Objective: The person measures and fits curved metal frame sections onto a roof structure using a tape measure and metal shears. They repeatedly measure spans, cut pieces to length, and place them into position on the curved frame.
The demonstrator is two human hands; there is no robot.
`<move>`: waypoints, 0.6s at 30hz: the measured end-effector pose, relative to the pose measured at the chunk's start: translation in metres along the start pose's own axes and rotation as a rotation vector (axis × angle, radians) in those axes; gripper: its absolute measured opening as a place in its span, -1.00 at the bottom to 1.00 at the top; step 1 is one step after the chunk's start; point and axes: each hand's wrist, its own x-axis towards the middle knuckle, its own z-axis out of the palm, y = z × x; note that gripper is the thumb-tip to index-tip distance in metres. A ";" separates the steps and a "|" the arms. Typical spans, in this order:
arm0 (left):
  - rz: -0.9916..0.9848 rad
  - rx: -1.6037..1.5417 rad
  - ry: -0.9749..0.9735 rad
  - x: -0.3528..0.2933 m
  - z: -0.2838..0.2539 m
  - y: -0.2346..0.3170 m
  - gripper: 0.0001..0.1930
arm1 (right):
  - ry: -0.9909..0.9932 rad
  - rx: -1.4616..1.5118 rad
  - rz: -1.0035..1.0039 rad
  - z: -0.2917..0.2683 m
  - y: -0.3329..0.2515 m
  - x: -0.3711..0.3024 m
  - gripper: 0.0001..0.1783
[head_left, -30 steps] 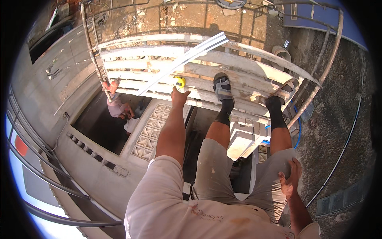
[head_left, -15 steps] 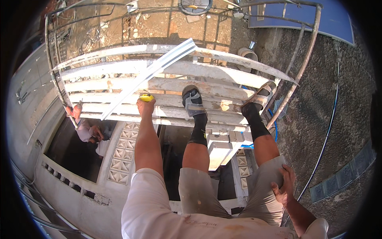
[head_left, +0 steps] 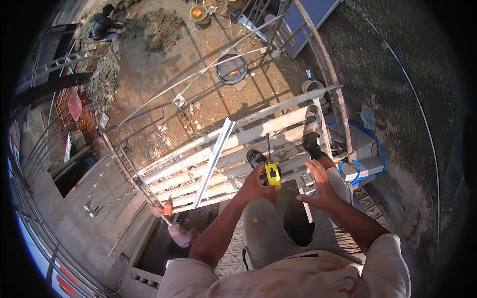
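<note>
Head view, left hand [head_left: 256, 185] gripping boxy yellow tape measure [head_left: 272, 174]

- Below me runs a scaffold platform of pale wooden planks [head_left: 233, 149], sunlit and streaked with plaster.
- A long white metal strip [head_left: 213, 161] lies slanted across the planks.
- Curved steel rails [head_left: 328, 74] frame the platform.
- Far beneath is a reddish paved yard [head_left: 164, 84] with a heap of earth [head_left: 161, 27] and a round black tub [head_left: 231, 68].
- A blue hose [head_left: 367, 149] loops on the grey concrete at my right.
</note>
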 end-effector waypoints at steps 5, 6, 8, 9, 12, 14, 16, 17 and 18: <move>0.083 -0.035 -0.167 -0.007 0.051 0.072 -0.17 | 0.041 0.504 -0.162 0.004 -0.047 0.004 0.10; 0.080 -0.125 -0.187 -0.010 0.057 0.084 -0.22 | 0.081 0.466 -0.231 -0.006 -0.056 0.001 0.08; 0.068 -0.299 -0.247 -0.012 0.064 0.105 -0.31 | 0.173 0.373 -0.365 -0.029 -0.066 -0.005 0.05; 0.083 -0.307 -0.253 -0.012 0.067 0.111 -0.38 | 0.229 0.318 -0.415 -0.032 -0.065 -0.008 -0.01; -0.067 -0.240 -0.197 -0.012 0.073 0.142 -0.50 | 0.264 0.388 -0.427 -0.037 -0.069 -0.021 -0.16; -0.098 0.065 -0.119 0.002 0.071 0.140 -0.62 | 0.282 0.369 -0.455 -0.033 -0.066 -0.026 -0.17; -0.156 0.073 -0.183 0.009 0.071 0.142 -0.69 | 0.304 0.384 -0.402 -0.031 -0.065 -0.035 -0.14; -0.193 0.072 -0.203 0.010 0.072 0.146 -0.72 | 0.244 0.433 -0.361 -0.031 -0.063 -0.040 -0.09; -0.209 0.116 -0.202 0.011 0.073 0.150 -0.73 | 0.182 0.483 -0.318 -0.032 -0.059 -0.044 -0.04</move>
